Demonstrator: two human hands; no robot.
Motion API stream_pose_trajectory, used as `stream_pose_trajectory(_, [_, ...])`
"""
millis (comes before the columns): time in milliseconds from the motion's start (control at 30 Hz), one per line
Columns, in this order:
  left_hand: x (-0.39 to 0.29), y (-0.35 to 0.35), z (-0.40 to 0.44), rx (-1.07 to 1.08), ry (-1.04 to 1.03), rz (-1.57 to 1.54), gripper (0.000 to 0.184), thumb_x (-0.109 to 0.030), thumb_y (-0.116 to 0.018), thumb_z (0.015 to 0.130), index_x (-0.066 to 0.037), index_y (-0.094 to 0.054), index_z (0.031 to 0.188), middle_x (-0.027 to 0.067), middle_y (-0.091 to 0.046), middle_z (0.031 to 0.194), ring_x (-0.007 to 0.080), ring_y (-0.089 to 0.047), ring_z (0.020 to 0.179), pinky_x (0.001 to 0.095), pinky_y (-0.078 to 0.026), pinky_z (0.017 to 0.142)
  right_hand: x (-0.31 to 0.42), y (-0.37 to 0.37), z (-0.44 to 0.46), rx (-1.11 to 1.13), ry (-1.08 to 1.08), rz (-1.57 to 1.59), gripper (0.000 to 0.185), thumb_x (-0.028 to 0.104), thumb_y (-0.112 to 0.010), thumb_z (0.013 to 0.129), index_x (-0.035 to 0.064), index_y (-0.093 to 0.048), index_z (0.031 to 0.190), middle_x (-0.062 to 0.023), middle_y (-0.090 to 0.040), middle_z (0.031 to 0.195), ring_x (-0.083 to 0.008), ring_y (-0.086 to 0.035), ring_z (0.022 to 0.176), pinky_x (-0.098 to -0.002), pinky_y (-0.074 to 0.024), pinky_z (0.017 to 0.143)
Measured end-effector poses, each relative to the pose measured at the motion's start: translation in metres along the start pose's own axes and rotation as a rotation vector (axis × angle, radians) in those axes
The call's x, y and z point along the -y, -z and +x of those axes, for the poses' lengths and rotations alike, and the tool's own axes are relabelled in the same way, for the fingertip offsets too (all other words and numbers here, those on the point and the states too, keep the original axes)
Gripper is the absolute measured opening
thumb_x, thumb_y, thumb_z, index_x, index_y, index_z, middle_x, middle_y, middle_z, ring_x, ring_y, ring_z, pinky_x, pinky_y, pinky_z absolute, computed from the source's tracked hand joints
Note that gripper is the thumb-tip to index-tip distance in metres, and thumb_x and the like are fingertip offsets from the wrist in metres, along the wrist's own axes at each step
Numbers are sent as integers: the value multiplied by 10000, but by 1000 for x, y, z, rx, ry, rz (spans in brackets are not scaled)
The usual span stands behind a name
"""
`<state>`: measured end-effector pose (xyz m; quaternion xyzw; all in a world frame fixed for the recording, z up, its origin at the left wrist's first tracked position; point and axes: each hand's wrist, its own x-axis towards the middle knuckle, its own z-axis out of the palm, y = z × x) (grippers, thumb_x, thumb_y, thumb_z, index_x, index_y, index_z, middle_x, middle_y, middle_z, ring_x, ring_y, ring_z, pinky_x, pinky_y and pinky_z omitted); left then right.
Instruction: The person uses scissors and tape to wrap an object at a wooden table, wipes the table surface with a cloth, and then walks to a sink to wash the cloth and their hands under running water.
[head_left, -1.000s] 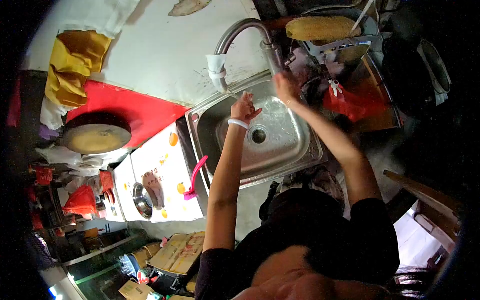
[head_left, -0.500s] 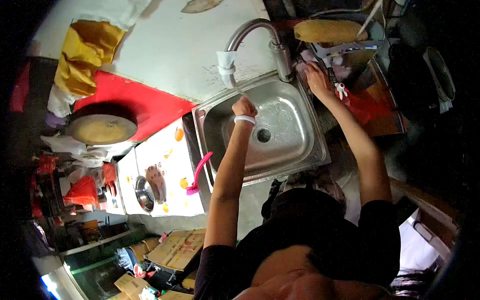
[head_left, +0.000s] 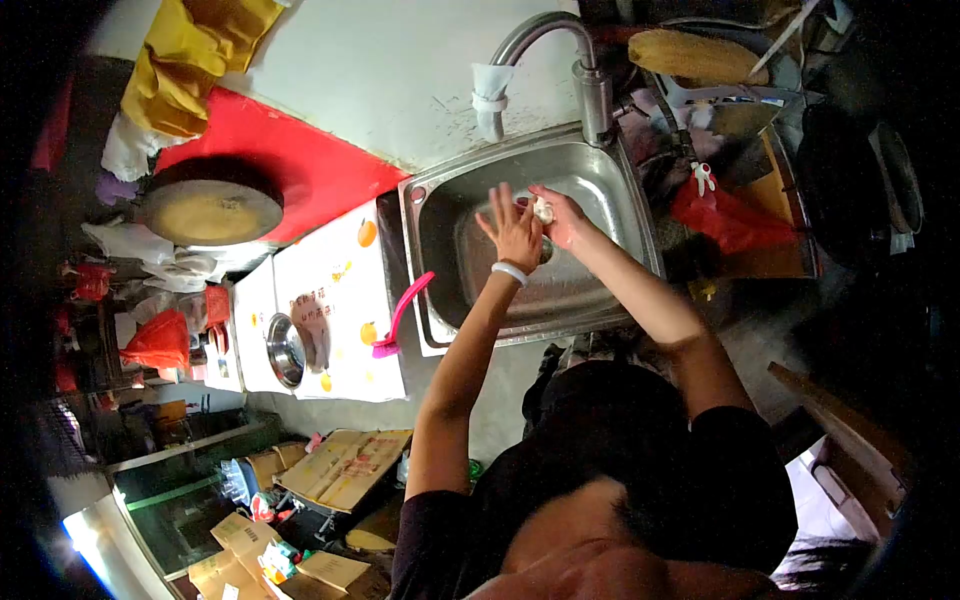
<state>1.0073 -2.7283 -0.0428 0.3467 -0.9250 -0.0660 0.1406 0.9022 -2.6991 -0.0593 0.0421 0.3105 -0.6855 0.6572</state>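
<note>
Over the steel sink, my left hand has its fingers spread, with a white bracelet at the wrist. Its palm side is close beside my right hand. A small whitish lump lies at the fingers of my right hand, too small to name. Behind the hands rises the curved faucet, its spout wrapped in white cloth; no water stream shows.
A pink brush and a metal bowl lie left of the sink. Farther left are a round board and yellow cloth. Cardboard boxes stand lower left; a red bag is at the right.
My right hand has come from beside the faucet base back over the sink, now with a whitish lump at it. My left hand has opened from a fist and moved beside it. The view has shifted.
</note>
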Motion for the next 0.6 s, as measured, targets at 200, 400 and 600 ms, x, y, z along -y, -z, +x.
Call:
stream_pose_trajectory(200, [-5, 31, -5, -231, 197, -139, 281, -223, -536, 710, -102, -521, 963, 161, -98, 1339, 323, -85, 1238, 567, -24, 925, -17, -5, 0, -95, 129, -137, 212, 117, -468, 792, 26, -496, 981, -56, -537, 759, -166, -521, 655, -263, -424, 556])
stream_pose_trajectory(400, [51, 26, -48, -360, 366, -640, 278, -164, -624, 647, -42, -555, 887, 181, -334, 1230, 321, -394, 1069, 382, -321, 869, 16, -4, -12, -218, 24, -150, 316, 369, -475, 804, 74, -454, 695, 50, -273, 467, -66, -217, 364, -224, -160, 327])
stream_pose_trajectory(600, [82, -1, -80, 32, 832, -1113, 258, -158, -601, 686, -69, -576, 927, 144, -412, 1178, 283, -461, 1006, 354, -357, 850, 11, -11, -1, -71, 77, -332, 428, 502, -417, 788, 88, -413, 682, 34, -295, 436, -90, -266, 333, -229, -173, 319])
